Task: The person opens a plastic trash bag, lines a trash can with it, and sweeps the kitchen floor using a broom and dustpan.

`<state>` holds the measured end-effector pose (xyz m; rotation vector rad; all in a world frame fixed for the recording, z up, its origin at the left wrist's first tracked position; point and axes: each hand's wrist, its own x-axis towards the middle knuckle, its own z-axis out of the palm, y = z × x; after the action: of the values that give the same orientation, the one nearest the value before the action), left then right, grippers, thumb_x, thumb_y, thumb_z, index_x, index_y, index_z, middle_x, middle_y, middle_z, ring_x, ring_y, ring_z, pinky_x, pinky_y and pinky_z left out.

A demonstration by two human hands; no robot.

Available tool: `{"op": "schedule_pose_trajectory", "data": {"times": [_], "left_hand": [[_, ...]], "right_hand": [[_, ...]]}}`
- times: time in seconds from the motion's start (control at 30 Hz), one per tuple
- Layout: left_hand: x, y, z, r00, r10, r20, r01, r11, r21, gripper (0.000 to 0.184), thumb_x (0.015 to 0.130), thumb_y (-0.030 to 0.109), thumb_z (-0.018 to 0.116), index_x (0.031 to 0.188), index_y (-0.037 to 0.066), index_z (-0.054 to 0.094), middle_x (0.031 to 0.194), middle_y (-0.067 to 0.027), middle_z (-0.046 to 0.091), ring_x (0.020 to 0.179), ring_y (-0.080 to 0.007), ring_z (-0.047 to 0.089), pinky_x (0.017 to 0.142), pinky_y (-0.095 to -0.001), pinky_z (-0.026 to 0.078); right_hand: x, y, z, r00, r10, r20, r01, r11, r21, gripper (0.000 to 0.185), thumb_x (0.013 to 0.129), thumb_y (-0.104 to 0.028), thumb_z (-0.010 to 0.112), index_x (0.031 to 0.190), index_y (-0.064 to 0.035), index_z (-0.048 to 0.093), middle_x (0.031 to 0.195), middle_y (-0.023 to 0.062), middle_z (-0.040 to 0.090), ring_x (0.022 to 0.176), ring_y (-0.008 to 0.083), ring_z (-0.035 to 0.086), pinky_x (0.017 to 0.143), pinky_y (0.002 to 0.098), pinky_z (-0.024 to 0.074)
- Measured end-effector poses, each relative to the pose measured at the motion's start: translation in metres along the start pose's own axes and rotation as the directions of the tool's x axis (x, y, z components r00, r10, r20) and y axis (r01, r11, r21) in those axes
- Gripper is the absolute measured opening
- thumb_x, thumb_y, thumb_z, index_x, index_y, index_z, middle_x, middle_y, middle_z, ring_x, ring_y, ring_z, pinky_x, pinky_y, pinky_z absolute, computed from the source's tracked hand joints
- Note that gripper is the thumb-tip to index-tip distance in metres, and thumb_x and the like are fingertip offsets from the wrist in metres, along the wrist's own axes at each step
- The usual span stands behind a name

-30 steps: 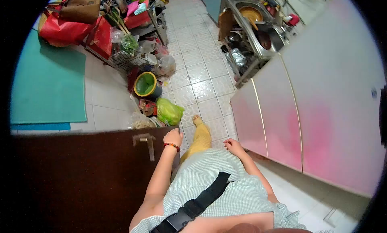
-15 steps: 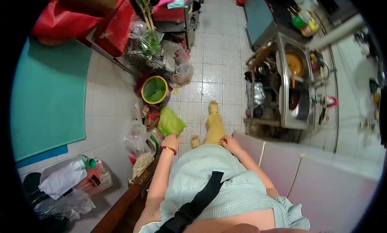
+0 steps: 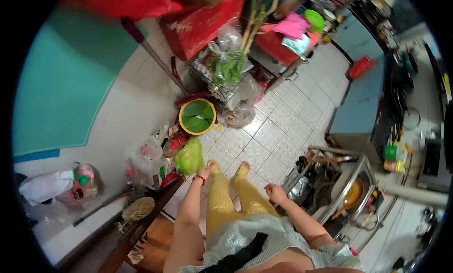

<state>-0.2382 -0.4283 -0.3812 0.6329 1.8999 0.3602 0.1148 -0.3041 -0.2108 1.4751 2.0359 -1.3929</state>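
My left hand (image 3: 204,172), with a beaded bracelet at the wrist, is closed at the edge of a bulging lime-green plastic bag (image 3: 189,157). The bag hangs low on its far left side, and its contents cannot be made out. Just beyond the bag stands a bin (image 3: 197,116) with a yellow rim and green leaves or lining inside. My right hand (image 3: 275,193) is held in front of my right thigh, fingers loosely curled in, and nothing shows in it.
At right is a metal sink (image 3: 368,181) with an orange-brown pan (image 3: 353,193) in it. A wire basket of greens (image 3: 226,67) stands behind the bin. Clear bags (image 3: 146,159) lie along the left wall. A wooden edge (image 3: 141,230) runs low at left.
My view has turned to the right, and both feet now show on the tiles. The green bag has stayed with my left hand. My right hand has come away from my side.
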Motion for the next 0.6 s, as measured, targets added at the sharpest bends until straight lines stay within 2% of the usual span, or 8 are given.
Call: {"op": "schedule_pose_trajectory", "data": {"times": [0.03, 0.1, 0.13, 0.27, 0.43, 0.47, 0.6], "left_hand": [[0.02, 0.001, 0.004, 0.998, -0.058, -0.032, 0.054, 0.992, -0.115, 0.033, 0.083, 0.031, 0.05, 0.09, 0.002, 0.064, 0.083, -0.0127, 0.065, 0.076, -0.0249, 0.061, 0.069, -0.0349, 0.046], [0.063, -0.003, 0.01, 0.98, -0.18, -0.087, 0.14, 0.927, -0.347, 0.034, 0.082, 0.031, 0.052, 0.09, 0.001, 0.063, 0.079, -0.0106, 0.066, 0.072, -0.0208, 0.061, 0.067, -0.0327, 0.047], [0.087, -0.008, 0.011, 0.979, -0.186, -0.082, 0.134, 0.894, -0.427, 0.028, 0.081, 0.029, 0.055, 0.087, 0.003, 0.064, 0.077, -0.0087, 0.065, 0.068, -0.0175, 0.06, 0.061, -0.031, 0.047], [0.173, -0.033, 0.016, 0.936, -0.327, -0.131, 0.154, 0.714, -0.683, 0.027, 0.081, 0.027, 0.056, 0.09, 0.003, 0.062, 0.082, -0.0086, 0.063, 0.072, -0.0181, 0.059, 0.064, -0.0323, 0.047], [0.267, -0.074, 0.023, 0.877, -0.466, -0.118, 0.099, 0.415, -0.904, 0.026, 0.082, 0.026, 0.056, 0.093, 0.003, 0.059, 0.088, -0.0086, 0.06, 0.077, -0.0189, 0.058, 0.067, -0.0339, 0.048], [0.283, -0.081, 0.024, 0.871, -0.479, -0.106, 0.079, 0.351, -0.933, 0.025, 0.082, 0.026, 0.057, 0.094, 0.003, 0.058, 0.089, -0.0086, 0.06, 0.078, -0.019, 0.058, 0.068, -0.0343, 0.048], [0.343, -0.105, 0.025, 0.878, -0.477, -0.039, 0.005, 0.089, -0.996, 0.025, 0.082, 0.024, 0.057, 0.097, 0.004, 0.056, 0.094, -0.0085, 0.058, 0.082, -0.0196, 0.057, 0.07, -0.0356, 0.049]], "right_hand": [[0.013, -0.005, -0.005, 0.999, -0.023, 0.023, 0.023, 1.0, 0.001, 0.017, 0.082, -0.015, 0.051, 0.091, -0.005, 0.061, 0.079, 0.0183, 0.062, 0.07, 0.0345, 0.06, 0.066, 0.0394, 0.0475], [0.041, -0.014, -0.005, 0.997, 0.01, 0.075, -0.001, 0.993, -0.118, 0.018, 0.082, -0.014, 0.051, 0.094, -0.0043, 0.06, 0.083, 0.019, 0.061, 0.073, 0.0343, 0.06, 0.067, 0.0396, 0.0476], [0.056, -0.011, -0.002, 0.993, -0.052, 0.104, 0.064, 0.992, -0.112, 0.019, 0.082, -0.015, 0.051, 0.096, -0.0037, 0.059, 0.085, 0.0196, 0.061, 0.075, 0.034, 0.06, 0.067, 0.04, 0.0475], [0.128, -0.023, 0.011, 0.951, -0.226, 0.212, 0.269, 0.941, -0.203, 0.019, 0.083, -0.012, 0.05, 0.097, -0.0037, 0.059, 0.09, 0.0194, 0.06, 0.076, 0.0354, 0.058, 0.068, 0.0403, 0.0474], [0.217, -0.059, 0.028, 0.838, -0.489, 0.24, 0.543, 0.791, -0.283, 0.015, 0.082, -0.01, 0.052, 0.095, -0.0035, 0.057, 0.086, 0.0174, 0.058, 0.079, 0.0345, 0.057, 0.068, 0.0396, 0.0469], [0.234, -0.072, 0.029, 0.849, -0.46, 0.258, 0.523, 0.799, -0.297, 0.014, 0.082, -0.009, 0.052, 0.094, -0.0028, 0.055, 0.084, 0.017, 0.057, 0.079, 0.0344, 0.056, 0.068, 0.0403, 0.0467], [0.308, -0.133, 0.04, 0.784, -0.6, 0.155, 0.617, 0.728, -0.299, 0.014, 0.079, -0.005, 0.053, 0.093, -0.0018, 0.054, 0.084, 0.0176, 0.056, 0.078, 0.0343, 0.056, 0.067, 0.0401, 0.0464]]}}
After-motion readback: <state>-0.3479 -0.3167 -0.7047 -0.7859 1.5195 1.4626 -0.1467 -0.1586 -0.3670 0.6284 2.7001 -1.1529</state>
